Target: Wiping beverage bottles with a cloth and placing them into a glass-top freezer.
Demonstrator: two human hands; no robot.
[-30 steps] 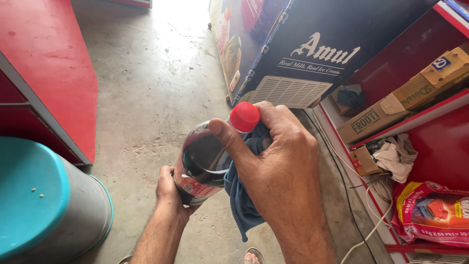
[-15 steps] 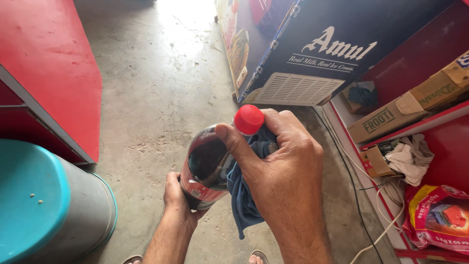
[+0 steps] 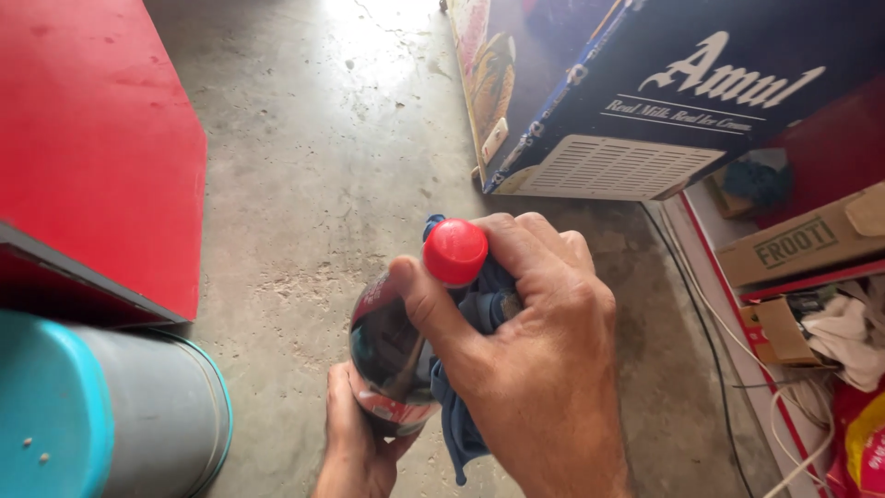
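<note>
- Two hands hold one bottle [image 3: 392, 355] in the middle of the view, above a bare floor; it is a dark soft-drink bottle, nearly full of a black-brown liquid, tilted so its neck leans up and to the right.
- Its red cap [image 3: 455, 251] is round, smooth and screwed on at the top end, and a red-and-white label band shows near the lower end.
- The right hand [image 3: 530, 369] is wrapped around the neck and shoulder of the bottle, thumb pressed along the dark side just under the cap, fingers curled over the far side.
- A blue cloth [image 3: 461, 415] is bunched between that palm and the bottle; one end peeks out beside the cap and the other hangs below the hand.
- The left hand [image 3: 355, 443] cups the bottom of the bottle from underneath, fingers closed on it.
- Below lies a grey concrete floor [image 3: 313, 157], stained and lit brightly at the top.
- A red counter [image 3: 92, 148] fills the left side, with a grey bin with a teal lid [image 3: 111, 415] beneath it.
- A dark blue freezer chest [image 3: 645, 101] stands at upper right.
- Red shelves [image 3: 793, 277] on the right carry a cardboard box [image 3: 802, 244] and white rags [image 3: 853, 327]; a thin cable [image 3: 701, 323] runs along the floor beside them.
</note>
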